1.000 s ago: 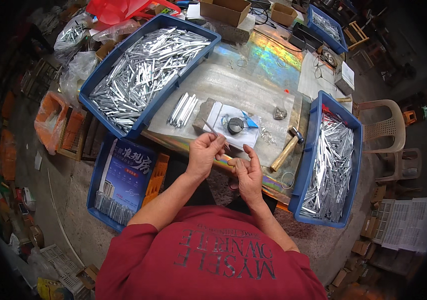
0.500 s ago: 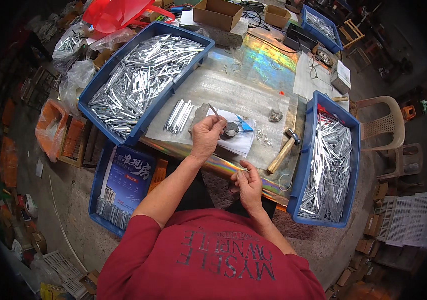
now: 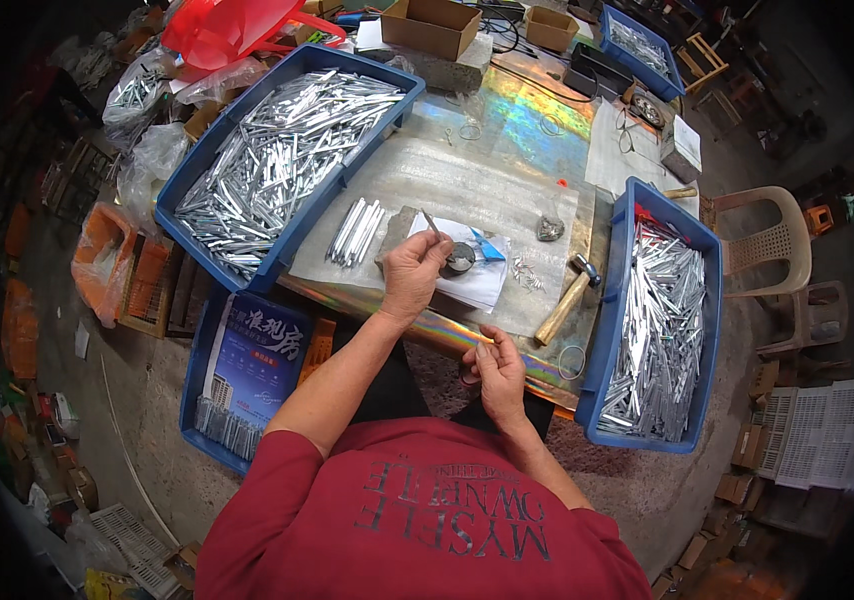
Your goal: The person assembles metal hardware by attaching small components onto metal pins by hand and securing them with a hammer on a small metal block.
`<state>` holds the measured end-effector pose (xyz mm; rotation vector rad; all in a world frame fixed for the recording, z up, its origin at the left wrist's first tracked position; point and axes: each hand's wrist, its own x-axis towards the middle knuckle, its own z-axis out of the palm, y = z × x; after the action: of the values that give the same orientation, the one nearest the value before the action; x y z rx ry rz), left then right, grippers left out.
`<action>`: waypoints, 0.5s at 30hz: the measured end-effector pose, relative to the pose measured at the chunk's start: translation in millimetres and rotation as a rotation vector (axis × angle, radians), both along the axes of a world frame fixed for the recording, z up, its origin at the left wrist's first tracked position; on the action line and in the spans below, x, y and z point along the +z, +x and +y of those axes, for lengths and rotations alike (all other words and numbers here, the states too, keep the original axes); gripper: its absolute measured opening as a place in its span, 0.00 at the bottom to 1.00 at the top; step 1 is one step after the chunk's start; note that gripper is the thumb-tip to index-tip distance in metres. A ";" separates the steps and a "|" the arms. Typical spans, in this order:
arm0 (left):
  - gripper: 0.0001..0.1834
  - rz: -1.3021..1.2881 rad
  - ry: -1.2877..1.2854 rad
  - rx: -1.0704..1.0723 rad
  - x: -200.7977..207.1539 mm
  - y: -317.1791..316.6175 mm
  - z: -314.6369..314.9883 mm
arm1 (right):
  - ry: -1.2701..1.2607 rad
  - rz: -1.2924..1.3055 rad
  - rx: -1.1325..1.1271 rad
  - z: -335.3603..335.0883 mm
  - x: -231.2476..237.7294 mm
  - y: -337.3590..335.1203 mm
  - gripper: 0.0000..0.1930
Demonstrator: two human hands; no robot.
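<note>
My left hand [image 3: 414,275] is closed in a pinch around a thin dark stick [image 3: 429,220], whose end points up and away past the fingertips. Right beside those fingers, a small dark round block [image 3: 460,258] sits on white paper [image 3: 482,288] with a blue patch. My right hand [image 3: 497,372] is held low at the table's near edge, thumb and fingers pressed together; what they pinch is too small to make out. To the left of my left hand lies a row of silvery metal rods [image 3: 356,232]. Small pale pieces [image 3: 527,273] are scattered right of the paper.
Blue bins of silvery rods stand at left [image 3: 277,262] and right [image 3: 602,400]. A hammer [image 3: 565,305] and a small clear bag [image 3: 550,229] lie on the table. A lower blue bin [image 3: 192,400] holds a printed sheet. A beige plastic chair [image 3: 772,240] stands at right.
</note>
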<state>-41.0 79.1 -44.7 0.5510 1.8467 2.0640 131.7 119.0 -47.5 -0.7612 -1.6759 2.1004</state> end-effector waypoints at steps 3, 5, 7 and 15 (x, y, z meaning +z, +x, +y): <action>0.06 0.121 -0.016 0.005 3.7 -0.2 0.0 | -0.027 -0.012 -0.026 0.8 -1.7 0.8 0.15; 0.05 0.421 -0.077 -0.005 11.2 -0.8 -1.8 | -0.004 -0.024 -0.025 4.9 0.1 0.5 0.14; 0.05 0.549 -0.098 -0.046 10.6 -5.1 -2.7 | 0.019 -0.036 -0.023 10.7 4.5 -2.4 0.13; 0.05 0.723 -0.066 -0.151 8.3 -14.7 3.2 | 0.518 0.081 -0.065 49.9 41.1 -55.0 0.10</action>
<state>-55.7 82.3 -36.4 1.5195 2.1232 1.8221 76.7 168.9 -6.4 -0.5462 -1.9921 1.5225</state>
